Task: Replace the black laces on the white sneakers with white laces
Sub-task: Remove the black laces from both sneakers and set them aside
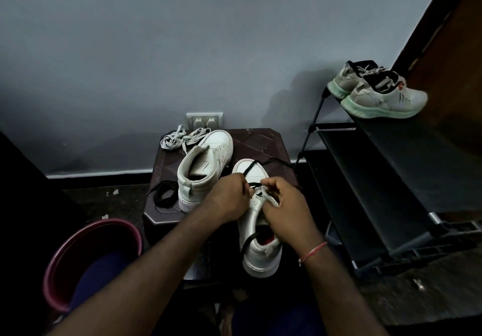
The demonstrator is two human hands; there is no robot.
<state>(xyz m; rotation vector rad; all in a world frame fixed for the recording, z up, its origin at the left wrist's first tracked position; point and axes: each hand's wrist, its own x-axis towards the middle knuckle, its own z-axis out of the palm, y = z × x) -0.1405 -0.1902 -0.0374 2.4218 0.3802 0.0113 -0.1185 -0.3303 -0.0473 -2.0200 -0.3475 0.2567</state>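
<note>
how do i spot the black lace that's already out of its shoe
Start at the dark brown plastic stool against the grey wall. Left of the unlaced white sneaker lies a loose coiled black shoelace, threaded through no shoe.

left hand (229, 195) and right hand (287, 202) close together, fingers (270, 182) curled.

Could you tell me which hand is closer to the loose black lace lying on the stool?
Left. The left hand, pinching the near sneaker's lace, is just right of the loose black lace; the right hand, across that sneaker, is farther away.
</note>
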